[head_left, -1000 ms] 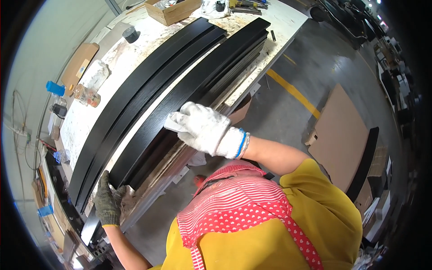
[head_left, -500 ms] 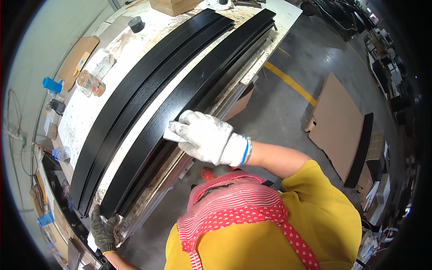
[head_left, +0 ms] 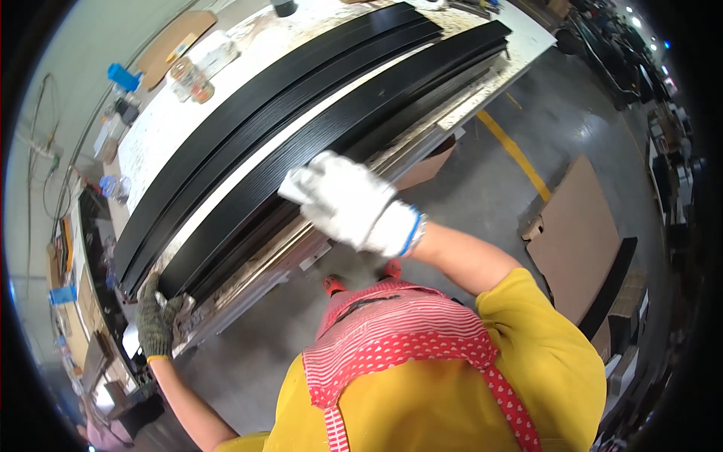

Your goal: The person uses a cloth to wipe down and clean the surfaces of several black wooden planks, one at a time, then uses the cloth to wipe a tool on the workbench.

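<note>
Two black curved strips with a wood-grain surface lie side by side: the far strip (head_left: 248, 124) and the near strip (head_left: 331, 128). My right hand (head_left: 346, 200), in a white glove, is over the near strip's front edge around its middle. Its fingers close on a small white flat piece (head_left: 291, 185), mostly covered by the glove and blurred. My left hand (head_left: 156, 324), in a dark grey-green knitted glove, grips the left end of the near strip between fingers and thumb. Some of its fingers are hidden.
The strips rest on a stained white table (head_left: 482, 94). At its back are a clear jar (head_left: 192, 81), a blue-topped bottle (head_left: 124, 77) and a dark cup (head_left: 285, 7). A cardboard sheet (head_left: 576, 241) stands at the right beside a black strip (head_left: 614, 282).
My right hand has lifted slightly and shifted along the near strip's edge with the white piece. My left hand stays at the strip's end. The whole view has turned and shifted.
</note>
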The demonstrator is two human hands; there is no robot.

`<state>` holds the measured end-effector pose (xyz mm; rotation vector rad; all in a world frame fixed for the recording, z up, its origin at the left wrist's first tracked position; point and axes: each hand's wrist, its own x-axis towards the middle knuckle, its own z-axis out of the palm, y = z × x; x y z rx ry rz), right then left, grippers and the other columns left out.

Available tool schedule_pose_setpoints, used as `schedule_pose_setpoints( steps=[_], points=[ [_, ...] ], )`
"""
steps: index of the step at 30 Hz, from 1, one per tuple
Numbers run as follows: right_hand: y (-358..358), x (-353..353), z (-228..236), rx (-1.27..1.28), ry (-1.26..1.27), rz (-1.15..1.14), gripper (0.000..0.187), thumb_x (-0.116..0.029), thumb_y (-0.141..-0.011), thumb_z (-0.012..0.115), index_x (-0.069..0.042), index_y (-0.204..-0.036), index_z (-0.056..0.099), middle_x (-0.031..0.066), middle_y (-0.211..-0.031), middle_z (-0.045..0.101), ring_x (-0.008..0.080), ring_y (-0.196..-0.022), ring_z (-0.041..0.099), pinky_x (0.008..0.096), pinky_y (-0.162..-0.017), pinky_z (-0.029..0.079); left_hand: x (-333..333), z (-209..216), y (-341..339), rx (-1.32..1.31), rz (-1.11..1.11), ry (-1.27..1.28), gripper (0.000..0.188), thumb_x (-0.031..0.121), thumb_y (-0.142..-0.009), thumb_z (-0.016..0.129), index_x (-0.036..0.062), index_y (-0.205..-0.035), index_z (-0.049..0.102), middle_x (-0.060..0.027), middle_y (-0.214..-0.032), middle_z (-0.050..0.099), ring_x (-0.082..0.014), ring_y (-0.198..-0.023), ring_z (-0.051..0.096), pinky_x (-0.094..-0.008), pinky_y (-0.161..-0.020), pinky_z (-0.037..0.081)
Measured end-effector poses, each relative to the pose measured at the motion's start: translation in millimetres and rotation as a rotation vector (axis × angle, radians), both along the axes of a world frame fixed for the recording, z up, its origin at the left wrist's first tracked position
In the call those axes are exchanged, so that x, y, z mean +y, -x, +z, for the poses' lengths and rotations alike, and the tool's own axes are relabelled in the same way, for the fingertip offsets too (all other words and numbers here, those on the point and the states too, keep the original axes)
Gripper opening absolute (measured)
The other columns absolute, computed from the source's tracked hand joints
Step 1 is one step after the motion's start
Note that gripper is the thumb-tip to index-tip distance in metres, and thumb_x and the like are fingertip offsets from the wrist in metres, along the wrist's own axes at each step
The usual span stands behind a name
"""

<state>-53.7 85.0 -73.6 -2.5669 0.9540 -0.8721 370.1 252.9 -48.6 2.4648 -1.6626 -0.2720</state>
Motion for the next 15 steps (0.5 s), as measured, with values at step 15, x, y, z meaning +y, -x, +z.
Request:
schedule_pose_setpoints(
  steps=[15],
  points=[
    [-117.3,65.3,16.9,-0.020,0.155,-0.022,0.016,-0.015,-0.089,0.051,-0.007,-0.100,0.060,0.0160,-0.089,0.060,0.0351,-0.081,0.062,0.0466,-0.073,0.055,12.9,24.4,2.7,-0.078,-0.218,0.027,0.071,0.025,-0.080,0.079,0.0032,-0.141,0.050,-0.0211,-0.139,0.056,-0.0369,-0.127,0.055,-0.0419,-0.108,0.043]
  ],
)
